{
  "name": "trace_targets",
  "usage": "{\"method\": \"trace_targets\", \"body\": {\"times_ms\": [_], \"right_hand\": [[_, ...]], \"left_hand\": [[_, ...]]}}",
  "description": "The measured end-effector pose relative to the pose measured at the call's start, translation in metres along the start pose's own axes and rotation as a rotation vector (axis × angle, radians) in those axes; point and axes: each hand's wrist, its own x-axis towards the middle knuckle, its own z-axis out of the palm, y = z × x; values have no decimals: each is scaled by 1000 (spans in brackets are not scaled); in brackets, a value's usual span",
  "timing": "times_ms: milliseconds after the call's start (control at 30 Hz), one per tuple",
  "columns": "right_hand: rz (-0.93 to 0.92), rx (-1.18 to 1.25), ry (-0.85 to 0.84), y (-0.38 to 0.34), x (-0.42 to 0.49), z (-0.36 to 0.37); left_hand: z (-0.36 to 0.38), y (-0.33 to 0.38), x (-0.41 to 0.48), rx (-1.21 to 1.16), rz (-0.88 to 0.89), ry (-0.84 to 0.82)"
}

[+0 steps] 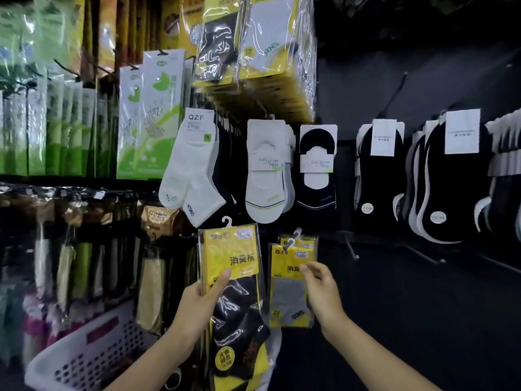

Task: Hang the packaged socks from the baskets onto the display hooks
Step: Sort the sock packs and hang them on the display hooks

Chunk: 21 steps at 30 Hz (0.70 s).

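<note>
Yellow-carded plastic sock packs (234, 258), six o'clock
Our left hand (201, 300) clamps the black-sock stack (239, 314); our right hand (320, 286) pinches the grey-sock pack (287, 303) at five o'clock. We should seat its white hanger (291, 244) fully.

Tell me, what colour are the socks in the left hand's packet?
Black socks, under a yellow card; head view shows them best.

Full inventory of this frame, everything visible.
yellow-carded plastic pack of black socks: count unclear, yellow/black, lower centre-left
yellow-carded plastic pack of grey socks: two, yellow/grey, lower centre
white perforated plastic basket: one, white, bottom left
white ankle socks: one front pair, white, centre, hanging
white no-show socks: several, white, centre
black no-show socks: one front pair, black, centre right
left hand: one, grips black-sock pack
right hand: one, pinches front grey-sock pack
</note>
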Motion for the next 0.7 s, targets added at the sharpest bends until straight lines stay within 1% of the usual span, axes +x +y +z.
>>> {"method": "trace_targets", "body": {"times_ms": [67, 133, 233, 300, 400, 467, 600, 700], "right_hand": [[-46, 15, -132, -14, -16, 6], [-69, -8, -209, -25, -31, 8], [-82, 5, -185, -32, -41, 3], [-48, 33, -196, -31, -43, -4], [45, 72, -224, -24, -43, -16], [83, 64, -195, -14, -41, -24], [76, 27, -114, -3, -36, -42], [62, 5, -84, -4, -27, -44]], "left_hand": [[9, 2, -6, -69, -32, -42], [19, 5, -12, -132, -57, -94], [30, 9, -21, -213, -110, -125], [33, 10, -22, -218, -123, -133], [30, 12, -23, -99, -125, -63], [25, 10, -18, -34, -97, 3], [9, 8, -10, -45, -55, 89], [0, 9, -4, -1, -10, 156]]}}
